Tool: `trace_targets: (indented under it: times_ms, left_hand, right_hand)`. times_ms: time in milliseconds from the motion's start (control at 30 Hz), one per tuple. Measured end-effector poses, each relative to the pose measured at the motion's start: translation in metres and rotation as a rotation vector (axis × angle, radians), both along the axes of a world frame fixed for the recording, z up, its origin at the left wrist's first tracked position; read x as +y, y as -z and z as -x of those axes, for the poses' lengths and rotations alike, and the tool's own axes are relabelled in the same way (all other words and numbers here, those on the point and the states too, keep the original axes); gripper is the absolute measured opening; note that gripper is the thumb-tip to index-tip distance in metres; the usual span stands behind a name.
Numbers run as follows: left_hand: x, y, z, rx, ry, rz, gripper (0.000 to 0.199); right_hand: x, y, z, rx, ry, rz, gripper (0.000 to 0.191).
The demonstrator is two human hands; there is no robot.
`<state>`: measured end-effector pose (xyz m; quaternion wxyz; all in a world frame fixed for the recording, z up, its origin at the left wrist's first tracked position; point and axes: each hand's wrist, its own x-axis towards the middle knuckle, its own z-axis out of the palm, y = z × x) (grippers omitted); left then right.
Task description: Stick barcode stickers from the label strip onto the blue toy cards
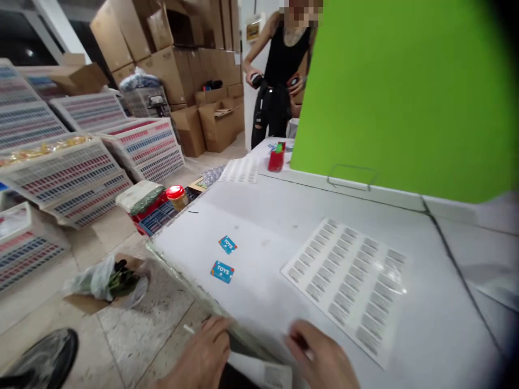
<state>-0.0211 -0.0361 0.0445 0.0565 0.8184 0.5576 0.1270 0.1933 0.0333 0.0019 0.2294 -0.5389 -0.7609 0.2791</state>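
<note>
White tabletop (pixel 251 232), label sheet (pixel 344 286) just past the right hand (pixel 320 351), left hand (pixel 200 351) farther off (fingers (pixel 300 335) on both curled, any hold unclear).

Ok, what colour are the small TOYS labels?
Blue with white lettering on the TOYS labels, as the head view shows.

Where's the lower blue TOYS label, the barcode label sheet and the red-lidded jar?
Lower blue TOYS label (pixel 222 272): head view, middle of the label.
Barcode label sheet (pixel 344 286): head view, middle of the sheet.
Red-lidded jar (pixel 177 198): head view, middle of the jar, just below the lid.
</note>
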Motion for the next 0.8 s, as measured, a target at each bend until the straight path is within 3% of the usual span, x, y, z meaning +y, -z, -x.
trace_targets:
  times_ms: [67, 133, 267, 467, 633, 733, 800]
  left_hand:
    - [-0.007, -0.002, 0.012, -0.019, -0.043, -0.021, 0.026]
    - [-0.008, -0.004, 0.025, -0.032, -0.053, -0.03, 0.027]
    - [0.002, -0.006, 0.045, -0.048, -0.065, -0.041, 0.029]
    - [0.018, 0.002, 0.057, -0.092, -0.076, -0.03, 0.028]
    - [0.029, 0.002, 0.051, -0.047, -0.006, -0.026, 0.03]
    - [0.032, 0.004, 0.052, -0.027, 0.039, -0.065, 0.031]
    - [0.032, 0.015, 0.055, -0.047, 0.077, -0.109, 0.03]
  right_hand:
    - [0.027, -0.01, 0.049, -0.135, -0.186, 0.005, 0.013]
    - [0.052, -0.014, 0.094, -0.176, -0.217, -0.011, 0.003]
    - [0.076, -0.011, 0.145, -0.225, -0.243, -0.02, 0.021]
    - [0.071, 0.0, 0.141, -0.141, -0.212, 0.059, 0.021]
    - [0.08, 0.005, 0.135, 0.092, -0.103, 0.214, 0.003]
    - [0.083, 0.004, 0.117, 0.25, -0.058, 0.303, 0.007]
    - [0.08, 0.0, 0.093, 0.323, -0.008, 0.338, 0.011]
